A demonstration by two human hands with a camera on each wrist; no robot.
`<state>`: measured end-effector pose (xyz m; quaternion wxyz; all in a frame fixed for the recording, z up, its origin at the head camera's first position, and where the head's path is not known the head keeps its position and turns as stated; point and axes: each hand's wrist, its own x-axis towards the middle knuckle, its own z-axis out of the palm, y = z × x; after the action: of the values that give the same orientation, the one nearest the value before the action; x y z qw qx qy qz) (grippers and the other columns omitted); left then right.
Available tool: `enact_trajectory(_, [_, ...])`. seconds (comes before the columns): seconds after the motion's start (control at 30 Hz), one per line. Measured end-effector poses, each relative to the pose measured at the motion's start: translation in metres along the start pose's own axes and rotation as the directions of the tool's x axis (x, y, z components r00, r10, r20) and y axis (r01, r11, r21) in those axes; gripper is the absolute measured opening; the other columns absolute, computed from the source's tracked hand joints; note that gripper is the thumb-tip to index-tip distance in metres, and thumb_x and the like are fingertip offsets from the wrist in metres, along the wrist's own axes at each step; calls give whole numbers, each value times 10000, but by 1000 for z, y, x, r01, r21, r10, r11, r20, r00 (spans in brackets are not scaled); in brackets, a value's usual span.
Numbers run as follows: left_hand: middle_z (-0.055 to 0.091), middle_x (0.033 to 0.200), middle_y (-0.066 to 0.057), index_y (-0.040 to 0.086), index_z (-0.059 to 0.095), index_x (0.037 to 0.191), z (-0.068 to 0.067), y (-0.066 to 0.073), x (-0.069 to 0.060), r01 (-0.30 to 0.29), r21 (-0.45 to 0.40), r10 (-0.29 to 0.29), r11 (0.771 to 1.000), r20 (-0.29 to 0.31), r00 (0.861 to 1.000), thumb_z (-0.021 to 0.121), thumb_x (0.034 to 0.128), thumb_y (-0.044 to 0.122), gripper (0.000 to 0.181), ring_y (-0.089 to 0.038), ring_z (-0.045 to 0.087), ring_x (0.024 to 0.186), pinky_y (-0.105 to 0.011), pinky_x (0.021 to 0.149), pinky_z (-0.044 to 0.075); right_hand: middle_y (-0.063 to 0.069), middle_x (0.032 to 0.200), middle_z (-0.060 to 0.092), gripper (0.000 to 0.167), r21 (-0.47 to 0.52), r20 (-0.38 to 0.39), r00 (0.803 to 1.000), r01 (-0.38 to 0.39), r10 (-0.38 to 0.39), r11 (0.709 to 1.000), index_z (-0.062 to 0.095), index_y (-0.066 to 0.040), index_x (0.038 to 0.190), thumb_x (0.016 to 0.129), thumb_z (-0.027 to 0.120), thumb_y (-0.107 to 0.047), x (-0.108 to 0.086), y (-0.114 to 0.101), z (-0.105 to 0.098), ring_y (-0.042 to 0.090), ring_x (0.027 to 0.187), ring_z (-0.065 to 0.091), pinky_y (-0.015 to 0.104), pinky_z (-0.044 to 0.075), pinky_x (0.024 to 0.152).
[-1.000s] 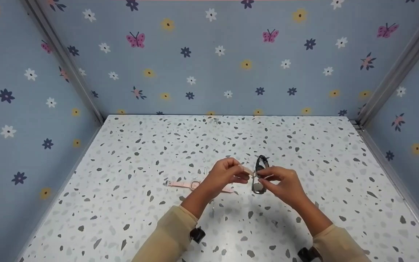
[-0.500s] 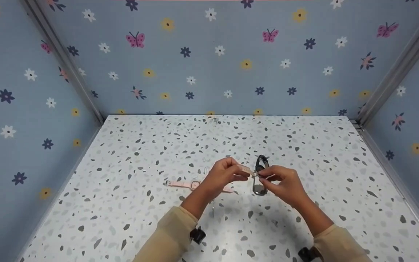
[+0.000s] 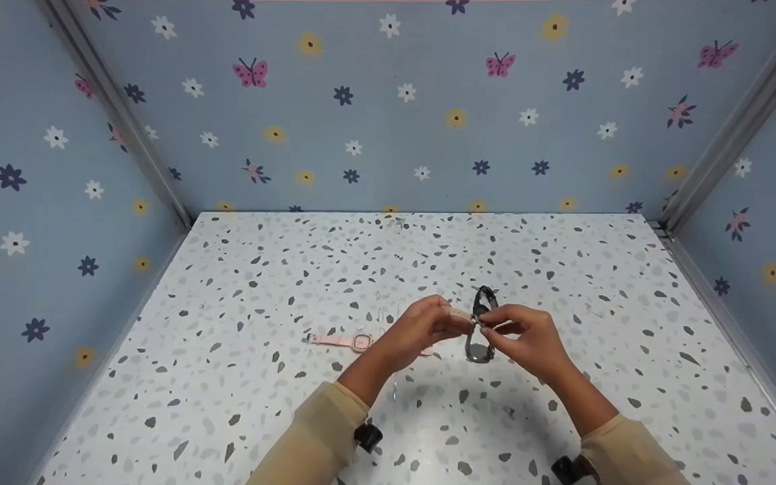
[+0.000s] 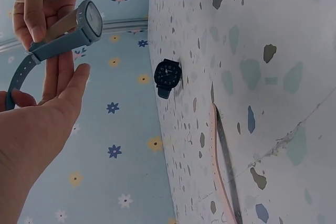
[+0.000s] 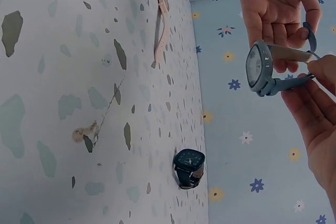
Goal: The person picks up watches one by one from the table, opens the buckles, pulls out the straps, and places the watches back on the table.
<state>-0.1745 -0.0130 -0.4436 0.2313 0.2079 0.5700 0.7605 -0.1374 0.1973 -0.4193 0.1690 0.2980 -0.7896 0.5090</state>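
A watch with a grey-blue strap [image 5: 290, 83] and a round case [image 5: 259, 68] is held in the air between both hands. My left hand [image 3: 425, 327] pinches the strap's free end, which curves away from the buckle in the left wrist view. My right hand [image 3: 526, 337] pinches the strap near the buckle, so the strap forms a loop with the case at the far end. The strap's lighter inner side [image 5: 289, 53] shows. Fingers partly hide the buckle.
A black watch [image 4: 168, 74] stands on the speckled white table [image 3: 260, 269], just behind the held one. A pink watch [image 3: 362, 343] lies flat to the left, partly behind the left forearm. Flower-patterned panels [image 3: 388, 121] enclose the table's back and sides.
My left hand has shifted slightly right, closer to my right hand, along the strap's free end. The held watch has tilted a little. The right hand stays nearly in place.
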Motion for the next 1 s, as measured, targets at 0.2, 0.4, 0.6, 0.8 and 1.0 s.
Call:
enact_trajectory(0.2, [643,1052,-145,9,534,999,0,-1,-1,-27,-8,28,1000,35,999,431,1029,196,215,-271,620,1037,-425,1023,451,204,872,695,184,17,18,1000,23,-24,1000,695,98,903,753,707,205,2,-2,1,296,763,697,293,592,659])
enact_trajectory(0.4, [644,957,-43,48,551,901,0,-5,-2,-26,126,31,992,-38,999,730,840,37,190,-173,638,898,-313,826,540,189,873,700,196,3,39,998,44,-44,999,703,91,907,747,712,202,4,-4,2,310,760,693,328,597,645])
enact_trajectory(0.6, [668,939,-64,-3,566,900,2,-5,-1,-41,271,77,962,-124,989,800,765,-2,270,-195,658,869,-322,753,570,180,879,701,191,-2,50,997,53,-53,999,709,85,920,757,717,185,4,-6,2,299,763,696,331,597,648])
enact_trajectory(0.8, [684,893,-53,6,651,940,2,-3,-2,-59,407,127,912,-142,982,808,774,39,231,-173,658,803,-293,713,567,173,875,700,196,-15,56,996,70,-69,997,712,81,928,759,720,178,5,-7,2,294,758,695,329,597,647])
enact_trajectory(1.0, [713,905,-70,23,729,988,2,-1,-4,-48,516,141,855,-142,980,798,810,112,210,-224,672,800,-249,654,552,174,882,704,201,-1,54,997,49,-49,999,714,82,930,756,722,181,5,-7,3,282,770,696,312,595,647])
